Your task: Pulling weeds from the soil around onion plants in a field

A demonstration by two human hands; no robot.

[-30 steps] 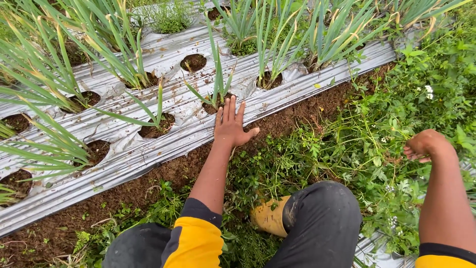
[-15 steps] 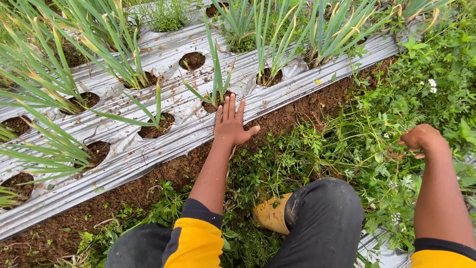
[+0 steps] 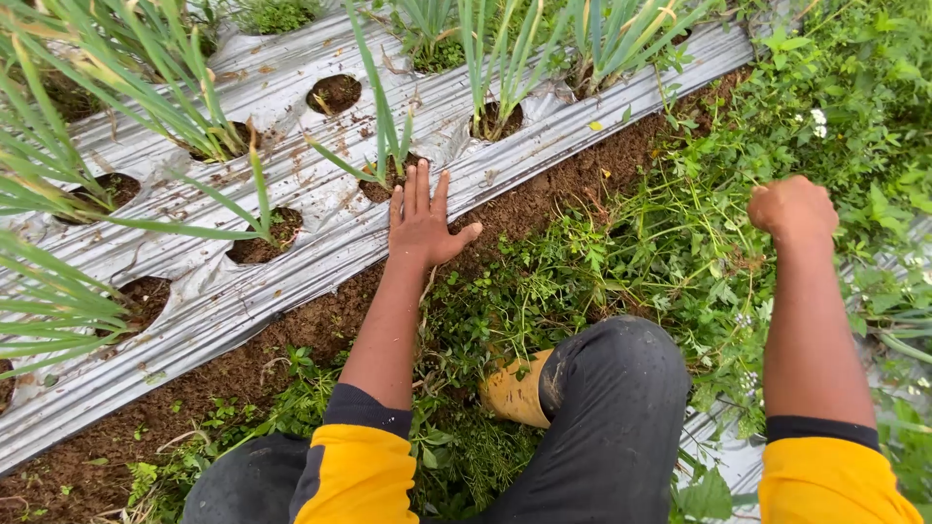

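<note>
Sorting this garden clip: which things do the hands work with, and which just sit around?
In hand:
left hand, flat on silver mulch sheet
right hand, fisted in weeds

Around:
leafy plants
bare soil strip
yellow boot

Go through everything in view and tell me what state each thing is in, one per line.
Left hand: open, flat on the plastic mulch.
Right hand: closed in a fist among the weeds.
Plastic mulch: spread over the bed, wrinkled, soil-flecked, punched with holes.
Onion plants: upright, green, growing from holes.
Far hole: no plant, bare soil.
Weeds: dense, green, rooted in the furrow.
Boot: muddy, among weeds.
</note>
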